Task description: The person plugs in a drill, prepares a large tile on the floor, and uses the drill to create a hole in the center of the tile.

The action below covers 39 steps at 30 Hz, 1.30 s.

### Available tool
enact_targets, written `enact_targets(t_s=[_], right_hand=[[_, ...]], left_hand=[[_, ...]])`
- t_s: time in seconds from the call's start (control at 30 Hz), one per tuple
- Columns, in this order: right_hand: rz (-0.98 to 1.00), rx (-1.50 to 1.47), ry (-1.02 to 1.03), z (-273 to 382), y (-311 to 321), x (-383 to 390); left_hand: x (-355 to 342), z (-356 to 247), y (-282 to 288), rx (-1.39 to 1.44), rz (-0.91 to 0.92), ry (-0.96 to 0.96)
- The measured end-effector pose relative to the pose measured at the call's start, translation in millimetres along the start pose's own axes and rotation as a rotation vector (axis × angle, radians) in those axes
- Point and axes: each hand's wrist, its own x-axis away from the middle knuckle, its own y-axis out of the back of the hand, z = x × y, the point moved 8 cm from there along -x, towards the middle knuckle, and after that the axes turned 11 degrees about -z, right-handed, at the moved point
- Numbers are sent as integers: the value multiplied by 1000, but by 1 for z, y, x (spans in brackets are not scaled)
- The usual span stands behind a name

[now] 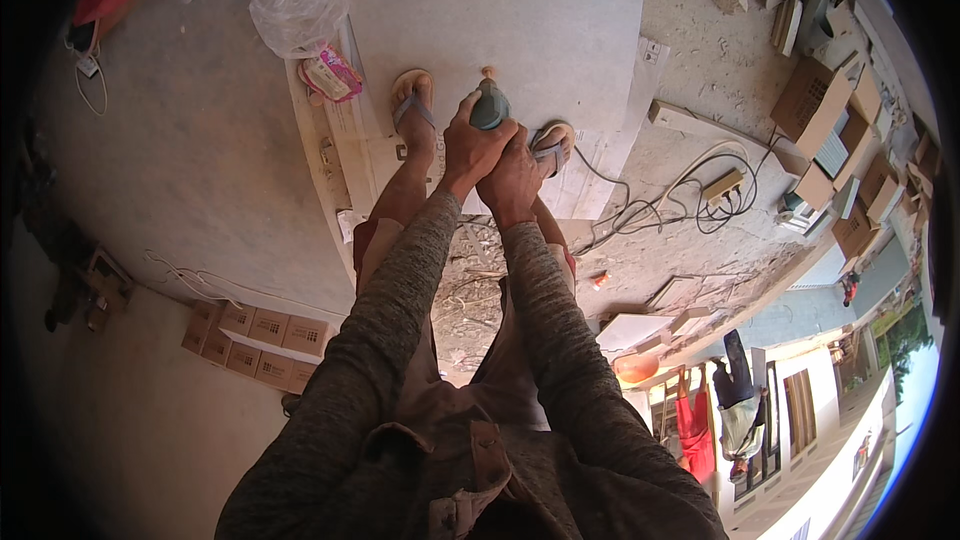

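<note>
A teal power tool [490,108] with a small copper-coloured tip points away from me, over a large pale flat sheet [570,30] on the ground. My left hand [470,148] is closed around the tool's body on its left side. Just behind it, my right hand [512,180] grips the tool from the right, its fingers pressed against my left hand. Both hands hide most of the tool's rear. My feet, in flip-flops, stand on either side of it, the left flip-flop [413,100] and the right flip-flop [552,145] on the sheet.
Black cable [660,205] loops to a yellowish socket block [722,187] on the right. A plastic bag [298,8] and a pink packet [330,75] lie left of the sheet. Opened cartons [812,105] stand far right; stacked boxes [270,328] line the left wall. People appear lower right.
</note>
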Motion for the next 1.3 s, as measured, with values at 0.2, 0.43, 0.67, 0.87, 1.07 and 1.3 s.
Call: enact_targets(t_s=[0.2, 0.43, 0.67, 0.87, 1.07, 1.3], right_hand=[[6, 44, 35, 3, 1, -2], [2, 3, -9, -2, -1, -3], [-11, -33, -26, -2, -2, -3], [-37, -43, 17, -5, -8, 0], [-37, -70, 14, -6, -11, 2], [-78, -39, 71, 1, -5, 10]], left_hand=[[-1, 2, -1, 8, -8, 8], [-2, -1, -2, 9, 16, 20], [-4, -5, -3, -6, 3, -20], [-4, -1, -4, -47, 20, -17], [-6, -2, -2, -52, 3, -62], [-4, -3, 0, -27, 23, -73]])
